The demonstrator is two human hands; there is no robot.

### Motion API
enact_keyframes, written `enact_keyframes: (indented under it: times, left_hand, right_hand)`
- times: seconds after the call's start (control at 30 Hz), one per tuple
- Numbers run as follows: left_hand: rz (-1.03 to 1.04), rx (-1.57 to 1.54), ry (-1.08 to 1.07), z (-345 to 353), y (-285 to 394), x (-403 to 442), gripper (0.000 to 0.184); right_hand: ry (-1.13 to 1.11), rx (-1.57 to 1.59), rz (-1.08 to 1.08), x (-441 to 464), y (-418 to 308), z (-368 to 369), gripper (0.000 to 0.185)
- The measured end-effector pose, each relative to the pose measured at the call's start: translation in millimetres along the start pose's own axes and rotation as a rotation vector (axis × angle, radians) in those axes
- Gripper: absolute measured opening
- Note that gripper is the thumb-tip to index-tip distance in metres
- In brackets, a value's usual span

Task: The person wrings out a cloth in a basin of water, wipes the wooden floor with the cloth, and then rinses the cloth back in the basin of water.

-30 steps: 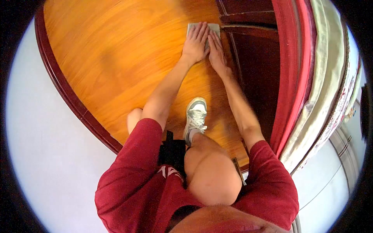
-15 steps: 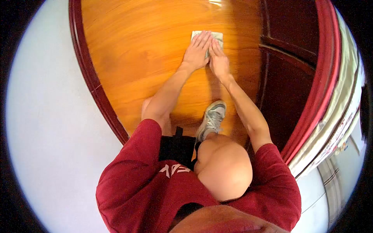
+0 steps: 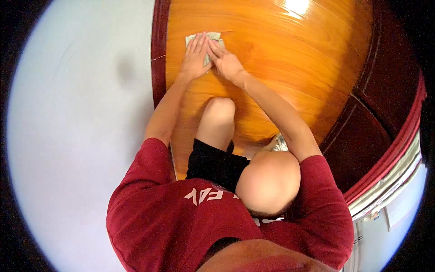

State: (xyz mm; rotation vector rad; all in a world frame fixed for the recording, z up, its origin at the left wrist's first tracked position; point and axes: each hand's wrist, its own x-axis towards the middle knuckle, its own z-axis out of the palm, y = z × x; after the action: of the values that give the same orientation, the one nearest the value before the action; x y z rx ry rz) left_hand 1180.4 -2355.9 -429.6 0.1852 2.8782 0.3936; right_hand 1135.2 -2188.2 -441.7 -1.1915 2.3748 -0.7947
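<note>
A folded pale green cloth (image 3: 213, 36) lies flat on the glossy orange-brown wooden floor (image 3: 281, 68). My left hand (image 3: 195, 60) presses on its left part, palm down with the fingers stretched out. On its right side rests my right hand (image 3: 226, 63), also flat, its fingertips meeting the fingers of the left. The hands cover the middle of the cloth, while its far edge and corners show beyond them. Neither hand is wrapped round it.
A dark red skirting board (image 3: 159, 54) runs along the white wall (image 3: 90, 113) at left. Dark brown furniture panels (image 3: 362, 140) stand at right, with red and pale bedding (image 3: 389, 177) over them. My bent knee (image 3: 269, 181) and shoe (image 3: 280, 144) are close below my arms.
Both hands and the cloth have shifted left across the floor, nearer to the skirting board. My view has turned, and the other knee now shows more fully.
</note>
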Motion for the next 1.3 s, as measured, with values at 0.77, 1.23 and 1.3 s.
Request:
enact_keyframes:
  times: [0.77, 1.23, 1.3]
  left_hand:
    - [0.174, -0.103, -0.193, 66.0, 118.5, -16.1, 0.087]
    - [0.326, -0.117, -0.190, -4.6, 164.1, 6.9, 0.072]
    - [0.355, -0.118, -0.180, -19.9, 168.3, 12.2, 0.071]
  right_hand:
    - [0.037, 0.106, 0.115, -154.4, 32.8, 0.6, 0.051]
    - [0.163, 0.137, 0.497, -172.6, -21.5, -67.3, 0.053]
    - [0.202, 0.149, 0.525, -171.2, -27.0, -74.7, 0.054]
